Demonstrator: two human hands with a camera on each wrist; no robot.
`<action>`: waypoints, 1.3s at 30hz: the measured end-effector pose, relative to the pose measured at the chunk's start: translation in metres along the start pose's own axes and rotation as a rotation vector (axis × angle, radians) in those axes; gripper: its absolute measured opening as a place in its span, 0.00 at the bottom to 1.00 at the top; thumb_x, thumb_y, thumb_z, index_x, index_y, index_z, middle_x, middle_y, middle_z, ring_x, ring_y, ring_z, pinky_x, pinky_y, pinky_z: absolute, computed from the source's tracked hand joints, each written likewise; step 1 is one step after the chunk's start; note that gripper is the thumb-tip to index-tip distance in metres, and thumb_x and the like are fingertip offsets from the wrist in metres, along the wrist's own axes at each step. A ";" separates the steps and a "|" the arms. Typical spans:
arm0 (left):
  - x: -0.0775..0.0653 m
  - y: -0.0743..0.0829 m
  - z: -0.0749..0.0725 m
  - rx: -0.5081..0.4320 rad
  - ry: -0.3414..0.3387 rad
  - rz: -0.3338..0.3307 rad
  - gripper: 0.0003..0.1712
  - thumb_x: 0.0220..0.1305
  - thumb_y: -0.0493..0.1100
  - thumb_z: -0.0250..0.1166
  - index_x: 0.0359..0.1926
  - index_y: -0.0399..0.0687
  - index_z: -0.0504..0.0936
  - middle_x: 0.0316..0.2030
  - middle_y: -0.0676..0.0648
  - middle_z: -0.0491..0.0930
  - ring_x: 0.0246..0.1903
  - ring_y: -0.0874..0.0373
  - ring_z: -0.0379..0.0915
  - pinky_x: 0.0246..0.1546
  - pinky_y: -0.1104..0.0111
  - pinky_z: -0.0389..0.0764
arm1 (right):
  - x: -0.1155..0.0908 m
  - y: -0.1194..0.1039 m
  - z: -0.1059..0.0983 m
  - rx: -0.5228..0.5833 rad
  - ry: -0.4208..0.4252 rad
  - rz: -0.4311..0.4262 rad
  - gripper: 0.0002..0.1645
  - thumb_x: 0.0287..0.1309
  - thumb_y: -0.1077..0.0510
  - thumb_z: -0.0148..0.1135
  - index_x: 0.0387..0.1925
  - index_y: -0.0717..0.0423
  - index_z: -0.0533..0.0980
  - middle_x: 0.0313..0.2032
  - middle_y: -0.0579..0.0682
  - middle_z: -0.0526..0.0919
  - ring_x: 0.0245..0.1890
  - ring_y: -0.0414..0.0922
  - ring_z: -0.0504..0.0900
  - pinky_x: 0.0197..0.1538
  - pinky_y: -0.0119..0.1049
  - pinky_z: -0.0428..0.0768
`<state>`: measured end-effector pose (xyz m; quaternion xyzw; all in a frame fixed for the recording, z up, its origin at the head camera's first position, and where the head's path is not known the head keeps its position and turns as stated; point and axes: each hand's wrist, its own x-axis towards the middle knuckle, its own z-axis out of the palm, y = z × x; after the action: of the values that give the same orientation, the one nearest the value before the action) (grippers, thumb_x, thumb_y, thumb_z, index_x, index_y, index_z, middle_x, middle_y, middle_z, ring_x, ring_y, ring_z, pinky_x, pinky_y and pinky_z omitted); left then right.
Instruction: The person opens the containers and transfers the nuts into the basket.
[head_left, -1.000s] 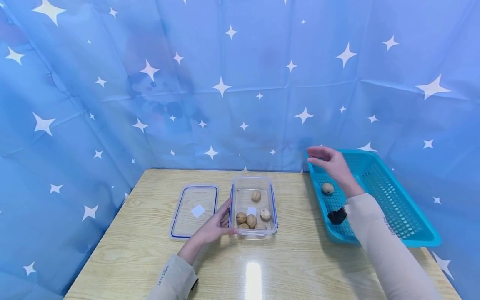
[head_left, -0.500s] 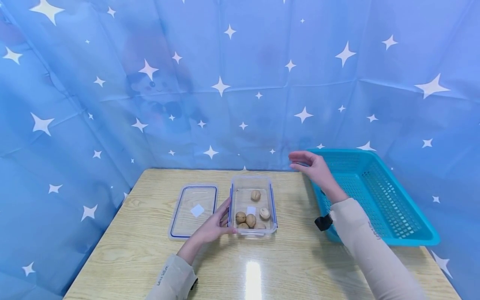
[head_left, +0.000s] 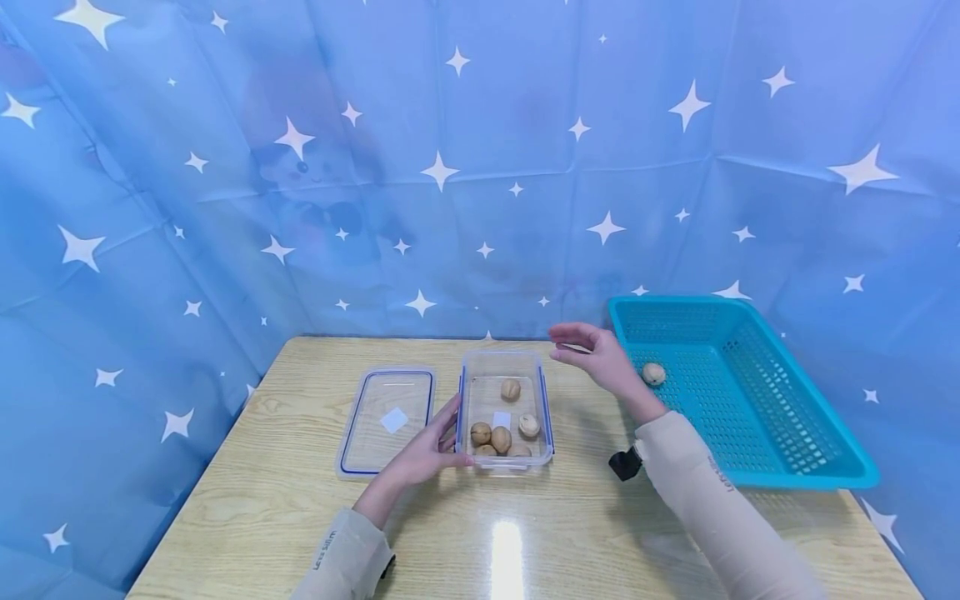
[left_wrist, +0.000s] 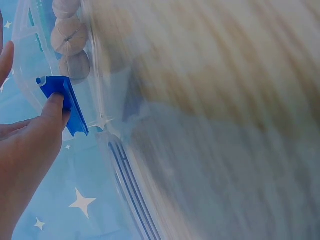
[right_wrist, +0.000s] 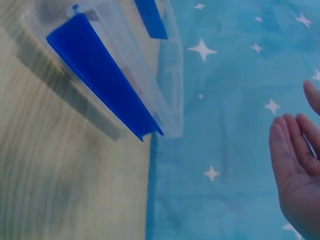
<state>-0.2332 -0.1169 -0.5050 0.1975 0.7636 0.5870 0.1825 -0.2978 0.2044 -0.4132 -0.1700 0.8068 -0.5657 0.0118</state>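
Hovering right of the far end of the box [head_left: 487, 408], the right hand [head_left: 602, 358] points at it, fingers slightly parted, nothing visible between; the left hand [head_left: 427, 452] grips its left side. Nuts [head_left: 502, 439] lie inside; another nut [head_left: 654, 374] sits farther right, in the basket [head_left: 738, 417].
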 end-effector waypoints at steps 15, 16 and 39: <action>-0.002 0.002 0.000 -0.006 0.000 0.008 0.62 0.59 0.35 0.71 0.79 0.42 0.34 0.79 0.35 0.35 0.78 0.38 0.39 0.77 0.52 0.54 | -0.003 0.013 0.038 0.024 -0.067 -0.022 0.26 0.65 0.60 0.64 0.62 0.66 0.73 0.61 0.66 0.78 0.63 0.62 0.76 0.62 0.40 0.83; -0.002 0.002 0.000 -0.004 0.001 0.007 0.62 0.59 0.35 0.71 0.79 0.42 0.34 0.79 0.35 0.35 0.78 0.38 0.39 0.77 0.53 0.55 | -0.004 0.014 0.041 0.027 -0.072 -0.021 0.26 0.65 0.59 0.64 0.62 0.66 0.73 0.61 0.66 0.78 0.63 0.62 0.76 0.62 0.40 0.83; -0.001 0.002 0.000 0.014 -0.005 0.003 0.61 0.60 0.36 0.70 0.80 0.44 0.34 0.80 0.38 0.34 0.78 0.40 0.39 0.78 0.54 0.55 | -0.010 0.033 0.094 0.053 -0.221 -0.004 0.27 0.64 0.58 0.65 0.62 0.64 0.73 0.61 0.68 0.77 0.62 0.62 0.76 0.63 0.50 0.82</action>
<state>-0.2322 -0.1174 -0.5028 0.2014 0.7669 0.5814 0.1821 -0.2773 0.1312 -0.4788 -0.2326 0.7850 -0.5646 0.1043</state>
